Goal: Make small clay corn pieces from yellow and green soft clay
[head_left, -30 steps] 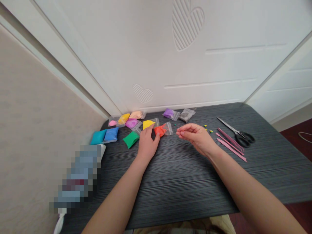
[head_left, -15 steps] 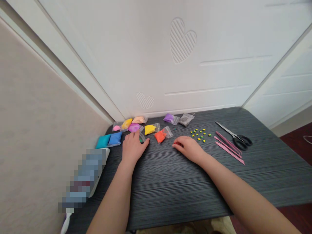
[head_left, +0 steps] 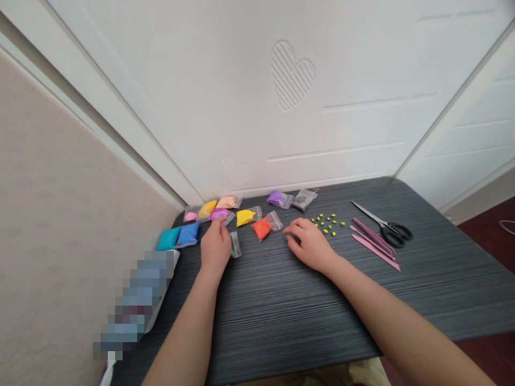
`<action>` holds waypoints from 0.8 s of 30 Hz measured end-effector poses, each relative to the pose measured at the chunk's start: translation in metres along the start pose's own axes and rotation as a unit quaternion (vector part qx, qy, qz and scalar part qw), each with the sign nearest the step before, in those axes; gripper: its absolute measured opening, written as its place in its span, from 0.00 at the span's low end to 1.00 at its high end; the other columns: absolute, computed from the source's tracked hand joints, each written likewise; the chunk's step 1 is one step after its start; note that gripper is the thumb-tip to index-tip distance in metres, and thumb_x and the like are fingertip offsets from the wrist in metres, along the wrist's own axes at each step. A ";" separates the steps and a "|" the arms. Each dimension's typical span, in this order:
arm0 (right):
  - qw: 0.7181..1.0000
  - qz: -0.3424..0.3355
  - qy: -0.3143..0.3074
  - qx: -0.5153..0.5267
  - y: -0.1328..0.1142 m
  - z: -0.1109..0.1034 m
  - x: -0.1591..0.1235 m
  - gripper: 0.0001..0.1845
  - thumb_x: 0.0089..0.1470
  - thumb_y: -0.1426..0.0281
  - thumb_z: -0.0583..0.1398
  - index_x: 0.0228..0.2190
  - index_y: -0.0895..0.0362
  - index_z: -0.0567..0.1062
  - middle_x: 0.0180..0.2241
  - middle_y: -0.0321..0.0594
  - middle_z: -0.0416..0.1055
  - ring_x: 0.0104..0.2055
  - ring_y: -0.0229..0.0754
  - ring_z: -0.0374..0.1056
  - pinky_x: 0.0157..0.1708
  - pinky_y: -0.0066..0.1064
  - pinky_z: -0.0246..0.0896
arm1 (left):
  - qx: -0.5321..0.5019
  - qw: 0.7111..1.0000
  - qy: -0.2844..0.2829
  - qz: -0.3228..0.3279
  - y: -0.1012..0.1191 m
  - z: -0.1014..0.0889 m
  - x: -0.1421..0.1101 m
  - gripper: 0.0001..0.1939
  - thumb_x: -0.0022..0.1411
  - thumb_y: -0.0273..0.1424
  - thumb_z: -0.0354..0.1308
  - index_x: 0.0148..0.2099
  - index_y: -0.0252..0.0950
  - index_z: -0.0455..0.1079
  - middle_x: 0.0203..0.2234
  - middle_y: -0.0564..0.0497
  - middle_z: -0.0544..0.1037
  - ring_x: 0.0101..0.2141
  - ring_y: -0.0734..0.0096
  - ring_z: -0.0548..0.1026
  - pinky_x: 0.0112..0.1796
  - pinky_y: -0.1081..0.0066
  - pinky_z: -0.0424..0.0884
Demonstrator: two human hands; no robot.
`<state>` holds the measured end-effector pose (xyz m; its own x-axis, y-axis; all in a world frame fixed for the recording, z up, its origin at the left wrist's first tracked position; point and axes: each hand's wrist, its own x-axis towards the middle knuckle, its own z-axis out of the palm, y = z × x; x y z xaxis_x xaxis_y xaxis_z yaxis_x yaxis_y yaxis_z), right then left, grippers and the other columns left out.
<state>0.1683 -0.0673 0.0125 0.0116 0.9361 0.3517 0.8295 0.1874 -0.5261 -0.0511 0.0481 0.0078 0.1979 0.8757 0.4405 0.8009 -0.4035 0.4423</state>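
My left hand [head_left: 216, 249] is over the left part of the dark table, fingers drawn together, their tips beside a bag of magenta clay [head_left: 219, 214]. Whatever its fingers hold, if anything, is hidden. Partly covered by this hand, a small clear bag with green clay [head_left: 236, 245] sticks out on its right. My right hand [head_left: 309, 242] rests on the table with fingers loosely bent and apart, nothing visible in them. Close by on its right lie several tiny yellow-and-green clay pieces [head_left: 333, 234]. A bag of orange-red clay [head_left: 262, 228] lies between the hands.
Bags of yellow [head_left: 244, 217], purple [head_left: 276, 198] and grey clay [head_left: 303, 200] lie toward the back. Blue [head_left: 188, 234] and teal packs [head_left: 168, 238] are at left. Pink modelling tools [head_left: 376, 252] and black-handled scissors [head_left: 389, 234] lie right. A white panel [head_left: 193, 96] stands behind the table.
My left hand has drawn its fingers and thumb together, and more of the green clay bag shows. My right hand's fingers have spread slightly. The view has shifted a little.
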 end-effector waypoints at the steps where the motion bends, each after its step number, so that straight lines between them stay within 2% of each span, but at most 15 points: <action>1: 1.000 -0.002 0.003 0.005 -0.003 -0.001 0.000 0.11 0.53 0.70 0.51 0.35 0.57 0.71 0.37 0.43 0.66 0.41 0.42 0.60 0.42 0.36 0.53 | -0.022 1.000 0.013 -0.002 0.006 0.000 -0.002 0.15 0.61 0.32 0.41 0.47 0.37 0.63 0.33 0.46 0.73 0.34 0.62 0.71 0.36 0.68 0.63; 5: 0.999 -0.032 -0.019 0.035 -0.023 0.000 -0.005 0.12 0.54 0.64 0.51 0.32 0.53 0.73 0.33 0.37 0.70 0.38 0.38 0.63 0.40 0.31 0.54 | -0.128 0.991 0.016 0.014 0.038 0.000 -0.017 0.14 0.61 0.31 0.41 0.46 0.37 0.63 0.32 0.49 0.73 0.34 0.67 0.71 0.37 0.71 0.64; 9: 0.989 -0.046 -0.064 0.123 -0.040 0.010 -0.011 0.11 0.53 0.66 0.52 0.35 0.53 0.73 0.32 0.35 0.72 0.36 0.36 0.65 0.39 0.28 0.55 | -0.178 0.984 0.002 0.031 0.060 0.004 -0.029 0.13 0.61 0.30 0.41 0.45 0.37 0.63 0.29 0.50 0.72 0.33 0.70 0.71 0.37 0.73 0.64; 13: 0.975 -0.006 -0.088 0.203 -0.045 0.017 -0.012 0.11 0.52 0.69 0.52 0.33 0.55 0.74 0.31 0.35 0.72 0.34 0.35 0.65 0.36 0.26 0.56 | -0.183 0.983 0.009 0.026 0.063 0.006 -0.032 0.13 0.61 0.31 0.42 0.44 0.36 0.64 0.26 0.50 0.72 0.30 0.72 0.71 0.35 0.73 0.65; 20: 0.971 0.027 -0.083 0.225 -0.044 0.019 -0.011 0.08 0.51 0.69 0.54 0.29 0.56 0.73 0.29 0.33 0.72 0.31 0.34 0.66 0.33 0.24 0.57 | -0.227 0.974 0.012 0.009 0.064 0.010 -0.032 0.12 0.61 0.31 0.42 0.44 0.35 0.63 0.22 0.54 0.68 0.24 0.76 0.68 0.31 0.74 0.65; 24: 0.973 0.036 -0.056 0.220 -0.041 0.013 -0.010 0.07 0.51 0.69 0.54 0.28 0.55 0.72 0.28 0.33 0.72 0.31 0.34 0.65 0.34 0.25 0.57 | -0.279 0.960 0.028 -0.008 0.063 0.009 -0.034 0.09 0.60 0.32 0.45 0.42 0.36 0.61 0.26 0.53 0.68 0.28 0.75 0.68 0.32 0.73 0.65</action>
<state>0.1270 -0.0802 0.0209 -0.0211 0.9735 0.2276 0.5094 0.2064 -0.8354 -0.0021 -0.0045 0.0134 0.1448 0.8731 0.4655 0.3725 -0.4839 0.7919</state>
